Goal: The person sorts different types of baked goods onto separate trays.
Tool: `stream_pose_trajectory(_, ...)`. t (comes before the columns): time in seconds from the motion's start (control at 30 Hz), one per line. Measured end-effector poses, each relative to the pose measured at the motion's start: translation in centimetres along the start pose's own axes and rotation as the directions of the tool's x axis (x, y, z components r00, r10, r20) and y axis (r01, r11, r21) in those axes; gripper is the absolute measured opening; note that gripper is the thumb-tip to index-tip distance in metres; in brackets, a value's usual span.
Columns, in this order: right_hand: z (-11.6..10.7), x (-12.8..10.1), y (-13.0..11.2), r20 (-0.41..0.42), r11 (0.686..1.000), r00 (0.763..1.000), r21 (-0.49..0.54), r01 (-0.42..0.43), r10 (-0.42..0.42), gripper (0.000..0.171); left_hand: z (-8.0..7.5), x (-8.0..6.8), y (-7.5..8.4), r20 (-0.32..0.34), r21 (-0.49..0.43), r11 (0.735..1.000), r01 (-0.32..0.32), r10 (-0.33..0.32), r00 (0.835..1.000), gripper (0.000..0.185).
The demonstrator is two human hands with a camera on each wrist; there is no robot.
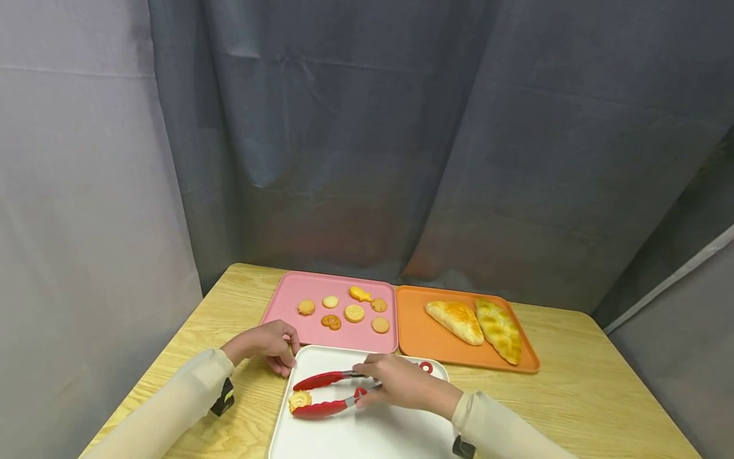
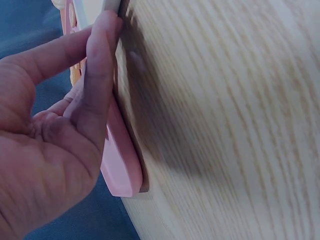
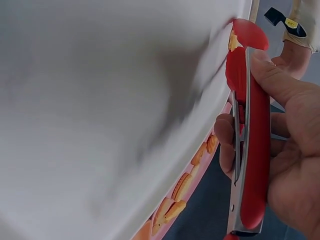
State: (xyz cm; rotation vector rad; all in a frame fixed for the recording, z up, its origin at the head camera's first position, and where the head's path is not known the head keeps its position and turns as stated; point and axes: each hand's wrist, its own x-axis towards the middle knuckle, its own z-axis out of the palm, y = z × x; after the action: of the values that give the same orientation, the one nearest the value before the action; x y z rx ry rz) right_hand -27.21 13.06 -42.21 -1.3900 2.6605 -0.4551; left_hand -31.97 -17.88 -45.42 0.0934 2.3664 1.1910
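My right hand (image 1: 398,384) grips a pair of red tongs (image 1: 327,380) over a white tray (image 1: 367,437). The tong arms stand apart, and a small golden cookie (image 1: 299,401) lies on the tray between their tips, against the nearer one. In the right wrist view my fingers curl round the tongs (image 3: 255,165), with the cookie (image 3: 233,41) at their far end. My left hand (image 1: 275,347) rests on the table, holding nothing. Its fingertips (image 2: 102,30) touch the white tray's far left corner, beside the pink tray (image 2: 120,165).
A pink tray (image 1: 298,290) with several small cookies lies behind the white one. To its right an orange tray (image 1: 418,341) carries two bread loaves (image 1: 457,320). All stand on a wooden table (image 1: 573,389) closed in by grey curtains.
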Motion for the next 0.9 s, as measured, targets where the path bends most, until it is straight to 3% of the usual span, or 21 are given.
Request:
stream_pose_trajectory(0.37, -0.1, -0.5, 0.3, -0.01, 0.999, 1.0, 0.044, 0.005, -0.005, 0.051, 0.0, -0.1, 0.1, -0.001, -0.004, 1.0, -0.006, 0.006, 1.0, 0.02)
stream_pose_trajectory(0.9, -0.8, -1.4, 1.2, -0.052, 0.999, 0.998, 0.033, 0.02, -0.018, 0.047, -0.1, -0.3, 0.2, 0.012, -0.019, 0.999, -0.026, 0.026, 1.0, 0.02)
